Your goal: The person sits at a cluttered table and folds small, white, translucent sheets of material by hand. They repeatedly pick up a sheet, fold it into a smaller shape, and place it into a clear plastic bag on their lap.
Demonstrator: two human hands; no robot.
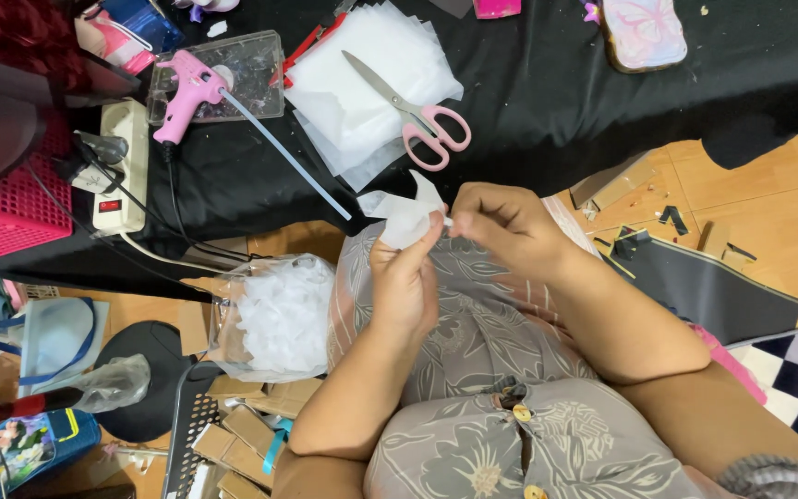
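My left hand (405, 277) and my right hand (501, 226) meet over my lap, just below the edge of a table covered in black cloth (547, 111). Both pinch a small folded piece of white translucent fabric (408, 214). The left fingers grip its lower part, the right fingertips hold its right edge. On the table above lie a stack of white fabric squares (362, 83) with pink-handled scissors (413, 111) on top. A pink glue gun (187, 92), with a glue stick jutting out, rests on a clear tray (256, 69).
A clear plastic bag of white fabric pieces (274, 319) sits left of my lap. A white power strip (122, 166) and a pink basket (11, 208) are at the table's left. Cardboard pieces (242, 434) and a black crate lie on the floor below.
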